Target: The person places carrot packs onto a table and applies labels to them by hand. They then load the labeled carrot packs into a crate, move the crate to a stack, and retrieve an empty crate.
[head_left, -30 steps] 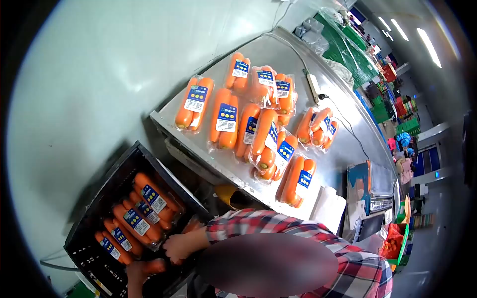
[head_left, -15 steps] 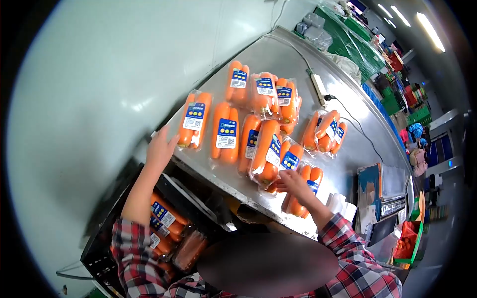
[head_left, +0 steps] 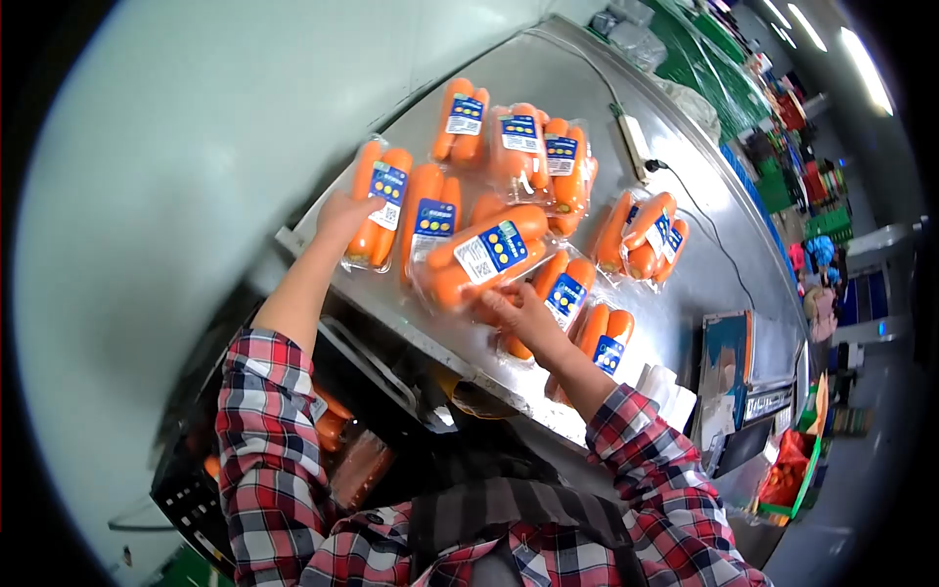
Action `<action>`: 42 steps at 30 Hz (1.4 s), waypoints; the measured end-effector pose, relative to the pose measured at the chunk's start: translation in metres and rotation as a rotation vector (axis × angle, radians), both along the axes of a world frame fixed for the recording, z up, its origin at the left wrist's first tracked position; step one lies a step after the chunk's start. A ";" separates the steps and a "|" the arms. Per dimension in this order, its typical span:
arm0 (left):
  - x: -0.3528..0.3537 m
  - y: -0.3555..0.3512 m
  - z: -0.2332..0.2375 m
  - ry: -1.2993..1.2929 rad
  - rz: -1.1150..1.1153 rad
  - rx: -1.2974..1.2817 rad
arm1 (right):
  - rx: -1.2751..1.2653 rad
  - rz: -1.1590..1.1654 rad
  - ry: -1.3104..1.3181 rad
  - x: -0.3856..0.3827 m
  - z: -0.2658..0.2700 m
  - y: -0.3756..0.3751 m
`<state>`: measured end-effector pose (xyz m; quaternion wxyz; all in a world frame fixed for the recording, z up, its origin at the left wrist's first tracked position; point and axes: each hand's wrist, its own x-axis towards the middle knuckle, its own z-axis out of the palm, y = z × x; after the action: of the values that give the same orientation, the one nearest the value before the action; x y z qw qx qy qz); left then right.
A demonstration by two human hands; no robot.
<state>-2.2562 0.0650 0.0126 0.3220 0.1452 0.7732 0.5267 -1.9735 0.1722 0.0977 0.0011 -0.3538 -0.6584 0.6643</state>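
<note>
Clear-wrapped packs of carrots with blue and white labels lie in rows on a metal table (head_left: pixel 391 311). My left hand (head_left: pixel 342 217) is closed on the edge of the leftmost carrot pack (head_left: pixel 377 210), thumb on its front and fingers hidden behind. With its fingertips at the lower edge of a slanted carrot pack (head_left: pixel 489 256), my right hand (head_left: pixel 525 315) holds that pack above its neighbours. It partly covers an upright carrot pack (head_left: pixel 430 210) and another one behind it. Just right of my right hand lies a further carrot pack (head_left: pixel 567 289).
Two overlapping packs (head_left: pixel 644 238) lie to the right, near a power strip (head_left: pixel 634 147) and its cable. A black crate (head_left: pixel 181 479) with carrot packs stands below the table's left edge. Label equipment (head_left: pixel 748 367) sits at the right.
My left hand has moved up onto the leftmost pack and closed on it. My right hand has moved left, and the middle pack is now lifted and turned sideways in it.
</note>
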 end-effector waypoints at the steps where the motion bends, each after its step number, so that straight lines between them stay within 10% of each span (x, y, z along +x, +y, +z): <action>1: 0.006 -0.007 0.018 0.021 0.002 -0.071 | 0.081 -0.038 -0.084 -0.005 -0.010 0.002; 6: 0.037 -0.125 0.078 0.028 -0.068 0.111 | -0.412 0.076 0.066 -0.011 -0.071 0.036; 9: 0.067 -0.241 0.116 0.146 -0.204 -0.007 | -0.478 -0.252 -0.073 -0.006 -0.038 0.021; 13: 0.130 -0.372 0.134 0.082 -0.244 -0.392 | 1.365 0.544 0.212 -0.025 0.005 0.025; 15: 0.161 -0.428 0.107 0.127 -0.373 -0.620 | 1.490 0.739 0.187 -0.057 -0.002 0.042; 18: 0.210 -0.472 0.075 -0.104 -0.391 -0.795 | 0.800 0.877 -0.260 -0.096 -0.007 0.066; 25: 0.267 -0.526 -0.018 -0.220 -0.526 -0.999 | 0.918 1.106 -0.593 -0.109 -0.003 0.070; 36: 0.307 -0.593 -0.093 0.229 0.172 -0.686 | 0.643 0.445 0.015 -0.026 -0.065 0.104; 42: 0.236 -0.534 -0.007 0.195 0.363 -0.535 | 0.175 0.497 0.096 -0.045 -0.018 0.000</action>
<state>-2.0199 -0.4688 0.0059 0.1744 -0.0348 0.9243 0.3376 -2.0183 0.1718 0.0798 -0.0999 -0.1480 -0.7793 0.6007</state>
